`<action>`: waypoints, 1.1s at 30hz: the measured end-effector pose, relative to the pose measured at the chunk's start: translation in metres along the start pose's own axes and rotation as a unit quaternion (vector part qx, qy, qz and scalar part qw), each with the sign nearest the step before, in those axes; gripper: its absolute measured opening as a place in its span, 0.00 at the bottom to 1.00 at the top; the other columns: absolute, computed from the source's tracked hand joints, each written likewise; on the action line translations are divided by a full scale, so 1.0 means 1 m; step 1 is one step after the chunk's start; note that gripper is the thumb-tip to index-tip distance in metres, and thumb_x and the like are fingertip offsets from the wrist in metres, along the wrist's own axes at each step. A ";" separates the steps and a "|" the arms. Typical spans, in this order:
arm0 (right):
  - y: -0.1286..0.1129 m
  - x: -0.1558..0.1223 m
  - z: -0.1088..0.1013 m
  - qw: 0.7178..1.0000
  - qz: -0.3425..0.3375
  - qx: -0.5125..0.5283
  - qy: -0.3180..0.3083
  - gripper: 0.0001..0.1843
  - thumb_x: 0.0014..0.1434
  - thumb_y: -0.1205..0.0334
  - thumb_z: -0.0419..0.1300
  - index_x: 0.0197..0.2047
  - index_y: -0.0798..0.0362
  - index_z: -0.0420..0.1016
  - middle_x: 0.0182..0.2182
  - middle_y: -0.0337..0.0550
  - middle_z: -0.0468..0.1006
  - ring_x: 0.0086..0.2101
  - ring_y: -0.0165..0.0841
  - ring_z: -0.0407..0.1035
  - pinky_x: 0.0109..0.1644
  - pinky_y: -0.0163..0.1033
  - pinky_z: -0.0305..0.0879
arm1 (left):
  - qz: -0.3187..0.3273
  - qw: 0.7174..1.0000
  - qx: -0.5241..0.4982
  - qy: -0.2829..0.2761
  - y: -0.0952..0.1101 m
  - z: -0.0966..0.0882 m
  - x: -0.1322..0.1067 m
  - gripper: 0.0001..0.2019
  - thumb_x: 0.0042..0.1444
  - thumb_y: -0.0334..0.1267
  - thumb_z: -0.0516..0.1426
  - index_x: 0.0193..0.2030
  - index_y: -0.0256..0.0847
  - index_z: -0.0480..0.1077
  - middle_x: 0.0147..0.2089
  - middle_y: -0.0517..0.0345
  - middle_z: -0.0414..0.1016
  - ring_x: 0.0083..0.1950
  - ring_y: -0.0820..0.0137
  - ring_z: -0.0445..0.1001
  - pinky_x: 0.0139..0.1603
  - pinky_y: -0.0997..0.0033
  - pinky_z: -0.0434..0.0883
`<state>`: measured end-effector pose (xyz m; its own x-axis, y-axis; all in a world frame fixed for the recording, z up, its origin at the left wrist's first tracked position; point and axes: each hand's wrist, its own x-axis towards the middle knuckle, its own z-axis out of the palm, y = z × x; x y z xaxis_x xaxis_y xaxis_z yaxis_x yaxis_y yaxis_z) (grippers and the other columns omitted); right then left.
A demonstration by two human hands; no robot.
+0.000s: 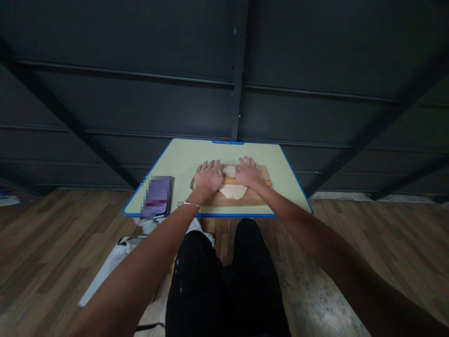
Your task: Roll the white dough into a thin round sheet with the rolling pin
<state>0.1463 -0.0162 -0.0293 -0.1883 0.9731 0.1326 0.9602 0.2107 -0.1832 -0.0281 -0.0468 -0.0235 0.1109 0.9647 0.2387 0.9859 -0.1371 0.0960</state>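
A pale sheet of dough (pixel 232 190) lies on a wooden board (pixel 242 200) on a small green table with a blue rim (pixel 182 157). A wooden rolling pin (pixel 229 180) lies across the dough. My left hand (pixel 208 176) presses flat on the pin's left part, fingers stretched forward. On the pin's right part my right hand (pixel 248 171) lies the same way. A thin bangle (pixel 189 204) circles my left wrist.
A purple, partly blurred flat object (pixel 156 196) sits at the table's front left corner. Dark metal wall panels (pixel 224 84) stand behind the table. Wood flooring lies on both sides, with white cloth or paper (pixel 115 262) on the floor by my left leg.
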 end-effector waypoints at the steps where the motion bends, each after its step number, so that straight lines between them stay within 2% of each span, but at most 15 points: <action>1: -0.001 -0.004 0.000 1.000 0.003 0.000 -0.001 0.30 0.75 0.59 0.44 0.75 0.63 0.62 0.74 0.65 0.62 0.74 0.53 0.51 0.73 0.61 0.55 | 0.005 1.000 0.002 0.004 0.000 0.001 -0.002 0.28 0.74 0.38 0.42 0.74 0.33 0.67 0.73 0.41 0.72 0.73 0.49 0.68 0.72 0.50 0.62; 6: -0.009 -0.028 -0.002 1.000 0.012 -0.004 0.027 0.29 0.77 0.54 0.44 0.74 0.56 0.66 0.75 0.58 0.62 0.74 0.53 0.52 0.74 0.59 0.54 | 0.024 0.999 -0.006 0.029 -0.001 0.003 -0.021 0.29 0.74 0.39 0.39 0.67 0.29 0.73 0.72 0.38 0.73 0.74 0.50 0.68 0.74 0.52 0.61; 13: -0.016 -0.058 -0.003 0.998 -0.015 -0.027 0.053 0.30 0.78 0.56 0.42 0.76 0.56 0.63 0.76 0.56 0.61 0.74 0.49 0.53 0.75 0.56 0.51 | 0.020 0.999 -0.027 0.041 0.002 0.002 -0.047 0.32 0.75 0.42 0.37 0.69 0.24 0.71 0.73 0.34 0.71 0.74 0.49 0.69 0.73 0.51 0.63; 24: -0.022 -0.088 -0.008 0.996 -0.048 -0.042 0.055 0.32 0.79 0.55 0.42 0.78 0.60 0.61 0.76 0.60 0.62 0.74 0.49 0.54 0.75 0.54 0.52 | 0.034 0.997 -0.031 0.069 0.002 0.001 -0.078 0.30 0.75 0.42 0.39 0.72 0.29 0.69 0.76 0.38 0.67 0.77 0.52 0.65 0.78 0.50 0.57; 29: -0.026 -0.106 -0.005 0.996 -0.047 -0.054 0.047 0.33 0.79 0.51 0.44 0.78 0.57 0.61 0.78 0.61 0.56 0.75 0.52 0.52 0.75 0.57 0.52 | 0.032 0.996 -0.051 0.070 0.002 0.001 -0.096 0.30 0.75 0.42 0.39 0.74 0.29 0.67 0.78 0.38 0.65 0.79 0.51 0.62 0.79 0.49 0.56; 33: -0.028 -0.116 -0.004 0.997 -0.048 -0.058 0.034 0.33 0.79 0.51 0.44 0.79 0.60 0.60 0.79 0.62 0.54 0.75 0.53 0.53 0.74 0.56 0.54 | 0.030 0.996 -0.056 0.070 0.001 0.003 -0.106 0.31 0.75 0.42 0.39 0.75 0.28 0.65 0.78 0.37 0.64 0.80 0.52 0.61 0.81 0.50 0.53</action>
<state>0.1419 -0.1356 -0.0352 -0.2698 0.9398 0.2096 0.9566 0.2864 -0.0530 -0.0381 -0.1485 -0.0514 0.1430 0.9146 0.3781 0.9569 -0.2253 0.1831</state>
